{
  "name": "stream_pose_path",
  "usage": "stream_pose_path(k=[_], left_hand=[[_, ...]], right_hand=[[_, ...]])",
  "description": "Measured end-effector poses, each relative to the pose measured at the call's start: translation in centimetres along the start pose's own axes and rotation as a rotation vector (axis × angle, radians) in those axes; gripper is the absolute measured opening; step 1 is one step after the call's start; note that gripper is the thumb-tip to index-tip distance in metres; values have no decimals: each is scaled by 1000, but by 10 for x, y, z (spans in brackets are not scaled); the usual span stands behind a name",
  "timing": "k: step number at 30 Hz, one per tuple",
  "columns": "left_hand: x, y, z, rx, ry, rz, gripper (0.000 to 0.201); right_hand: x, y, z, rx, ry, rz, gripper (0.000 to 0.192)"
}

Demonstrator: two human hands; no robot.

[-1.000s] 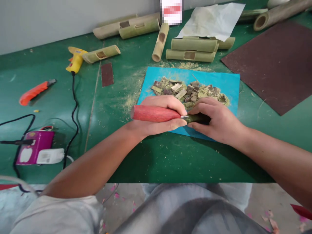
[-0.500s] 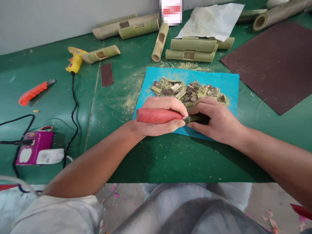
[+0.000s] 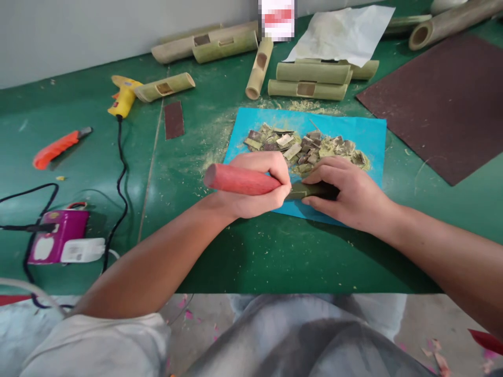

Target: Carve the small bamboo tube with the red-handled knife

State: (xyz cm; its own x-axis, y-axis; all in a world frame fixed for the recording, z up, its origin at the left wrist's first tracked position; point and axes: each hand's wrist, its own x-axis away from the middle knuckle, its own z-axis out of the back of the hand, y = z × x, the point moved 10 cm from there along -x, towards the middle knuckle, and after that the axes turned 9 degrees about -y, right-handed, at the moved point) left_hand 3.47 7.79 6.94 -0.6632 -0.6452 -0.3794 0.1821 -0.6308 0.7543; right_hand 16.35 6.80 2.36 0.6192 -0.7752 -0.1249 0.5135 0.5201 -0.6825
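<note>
Pinning bamboo (image 3: 314, 190) firmly seemed key; right hand (image 3: 349, 191) clamped it; left hand (image 3: 257, 204) gripped red handle (image 3: 243, 179) just beside that grip; tip hidden, so short strokes seemed safest.

And there's the red-handled tool (image 3: 241, 179), its smooth, wooden-looking handle aimed left to right, blunt butt at the left, narrowing rightward and dipping slightly! The working end? Hidden behind fingers, can't see it from here. Right in line with it, the dark green piece (image 3: 297, 192), short, bamboo-like, lying lengthwise over the near part of the blue sheet (image 3: 375, 136), its far end covered, just the left stretch showing.
</note>
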Motion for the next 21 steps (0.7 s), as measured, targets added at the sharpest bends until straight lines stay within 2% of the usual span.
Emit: stream_pose_path(k=[10,17,21], left_hand=[[10,0,10,-9,105,-72,19],[17,-14,15,68,175,-54,21],[12,-17,12,126,124,-6,22]], right_hand=[[0,1,0,-5,-1,-11,12],[0,0,0,3,8,-7,11],[-1,0,0,6,-3,-17,11]])
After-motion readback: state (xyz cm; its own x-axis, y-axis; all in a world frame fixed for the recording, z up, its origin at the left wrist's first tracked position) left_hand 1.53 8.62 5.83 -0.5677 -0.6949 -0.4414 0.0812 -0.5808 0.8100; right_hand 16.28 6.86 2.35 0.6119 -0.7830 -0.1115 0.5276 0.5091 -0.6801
